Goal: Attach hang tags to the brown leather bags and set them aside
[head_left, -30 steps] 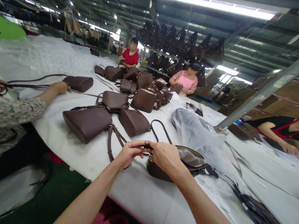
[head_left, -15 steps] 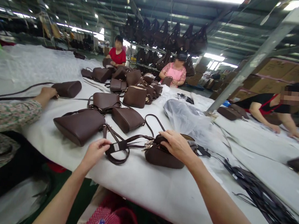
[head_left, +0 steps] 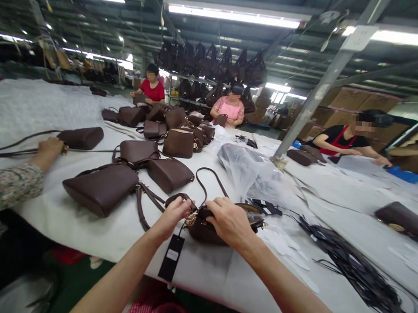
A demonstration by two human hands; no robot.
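A dark brown handbag (head_left: 206, 234) lies on the white table in front of me, its top facing up and partly open. My right hand (head_left: 230, 220) is closed over the near upper edge of this bag and hides part of it. My left hand (head_left: 174, 215) pinches the bag's brown strap (head_left: 177, 198) beside the gold metal fittings (head_left: 190, 218). From a thin cord near these fingers a black hang tag (head_left: 171, 258) with a white label dangles over the table. A loop of strap (head_left: 213, 172) rises behind the bag.
Several brown handbags (head_left: 100, 186) lie to the left and beyond. Clear plastic (head_left: 241, 161) and a bundle of black tags and cords (head_left: 348, 264) lie at the right, near a metal post (head_left: 309, 101). A co-worker's hand (head_left: 48, 151) holds a bag at far left; other people work around the table.
My left hand has moved right, from the loose strap and tag to the fittings beside the bag. The tag now hangs down below it. My right hand stays on the bag.
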